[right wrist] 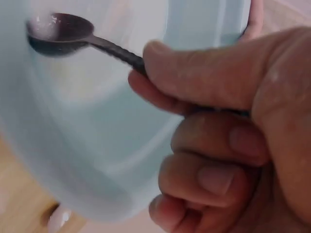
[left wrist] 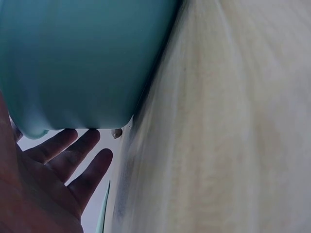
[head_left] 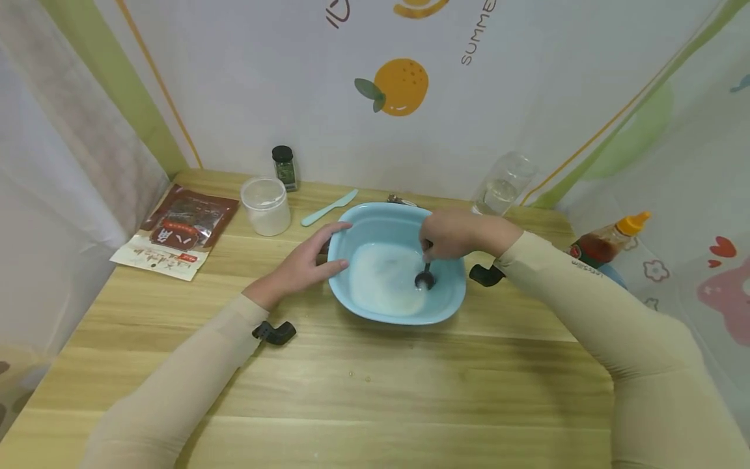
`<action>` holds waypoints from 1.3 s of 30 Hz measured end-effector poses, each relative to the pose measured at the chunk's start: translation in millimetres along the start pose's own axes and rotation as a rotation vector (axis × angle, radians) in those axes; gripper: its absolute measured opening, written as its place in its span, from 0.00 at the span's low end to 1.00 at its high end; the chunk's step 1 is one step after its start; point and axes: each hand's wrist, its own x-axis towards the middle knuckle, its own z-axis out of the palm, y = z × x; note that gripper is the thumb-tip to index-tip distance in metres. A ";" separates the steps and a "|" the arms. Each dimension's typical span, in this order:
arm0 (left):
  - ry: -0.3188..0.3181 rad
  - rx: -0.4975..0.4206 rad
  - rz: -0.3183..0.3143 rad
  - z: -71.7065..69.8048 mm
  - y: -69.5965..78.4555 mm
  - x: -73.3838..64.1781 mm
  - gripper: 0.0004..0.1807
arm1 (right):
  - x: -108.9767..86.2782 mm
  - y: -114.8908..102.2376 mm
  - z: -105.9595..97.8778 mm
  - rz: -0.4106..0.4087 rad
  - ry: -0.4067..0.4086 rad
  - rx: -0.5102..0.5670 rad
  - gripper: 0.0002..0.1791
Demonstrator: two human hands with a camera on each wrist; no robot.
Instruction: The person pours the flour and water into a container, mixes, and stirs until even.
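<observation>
A light-blue plastic basin (head_left: 398, 319) stands on the wooden table with a cloudy white liquid (head_left: 381, 280) in it. My left hand (head_left: 305, 264) rests at its left side, the thumb and index finger on the rim. In the left wrist view the other fingers (left wrist: 90, 170) are fairly straight and spread near the basin's outer wall (left wrist: 87, 63). Above the basin's right part, my right hand (head_left: 451, 233) pinches the handle of a dark spoon (head_left: 425, 280). The spoon's bowl (right wrist: 60, 34) is tilted, with a glossy whitish patch at its edge.
Left of the basin are a brown food packet (head_left: 190, 221), a clear tub (head_left: 266, 207), a small black-capped jar (head_left: 284, 168) and a pale-blue plastic knife (head_left: 329, 208). A glass jar (head_left: 498, 185) and a sauce bottle with an orange cap (head_left: 606, 242) stand at the right.
</observation>
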 end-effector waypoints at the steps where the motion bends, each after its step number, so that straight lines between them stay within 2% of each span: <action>1: 0.000 -0.002 0.001 -0.2 -0.1 0.0 0.41 | 0.3 -2.5 0.6 -0.023 -0.022 0.017 0.09; 4: -0.001 -0.005 0.007 -0.6 -0.6 -0.2 0.41 | 2.1 -7.9 3.6 -0.095 -0.069 0.084 0.09; 7: -0.001 -0.004 0.010 -0.9 -1.9 -0.1 0.41 | 4.3 -9.8 5.2 -0.131 -0.057 0.145 0.09; 9: -0.003 -0.001 0.010 -0.8 -2.1 0.2 0.41 | 4.9 -6.2 5.5 -0.121 -0.013 0.153 0.09; 13: -0.011 0.002 0.007 -0.3 -0.6 2.1 0.41 | 1.8 4.1 3.4 -0.044 0.055 0.105 0.08; 15: -0.014 0.001 0.007 -0.3 0.2 2.4 0.41 | 0.5 5.7 3.1 -0.027 0.026 0.086 0.08; 17: -0.015 -0.003 0.008 -0.5 0.7 2.0 0.41 | 1.0 3.8 4.7 -0.053 -0.019 0.097 0.09; 20: -0.012 -0.004 0.010 -1.0 0.3 1.0 0.41 | 4.7 -1.5 8.9 -0.125 -0.061 0.175 0.09; 22: -0.010 -0.003 0.010 -1.0 0.4 0.7 0.41 | 7.7 -2.5 12.3 -0.149 -0.035 0.212 0.09; 24: -0.011 -0.003 0.011 -0.8 0.3 0.7 0.41 | 8.8 -0.7 13.9 -0.138 0.021 0.220 0.10; 27: -0.013 -0.003 0.013 0.0 0.9 1.1 0.41 | 6.0 4.3 12.6 -0.069 0.071 0.195 0.10; 30: -0.016 -0.003 0.013 0.6 1.3 1.6 0.41 | 2.3 6.3 10.4 -0.025 0.027 0.176 0.09; 32: -0.015 -0.005 0.010 0.7 0.7 1.3 0.41 | 2.5 4.2 11.0 -0.046 -0.024 0.186 0.09; 34: -0.011 -0.008 0.006 0.7 0.3 0.8 0.41 | 5.8 0.5 13.5 -0.094 -0.042 0.215 0.09; 37: -0.005 -0.005 0.002 0.7 -0.3 0.4 0.41 | 11.7 -4.3 16.5 -0.138 0.003 0.263 0.10; 39: -0.007 -0.005 0.004 0.2 0.4 1.0 0.41 | 13.9 -3.9 17.3 -0.112 0.073 0.260 0.11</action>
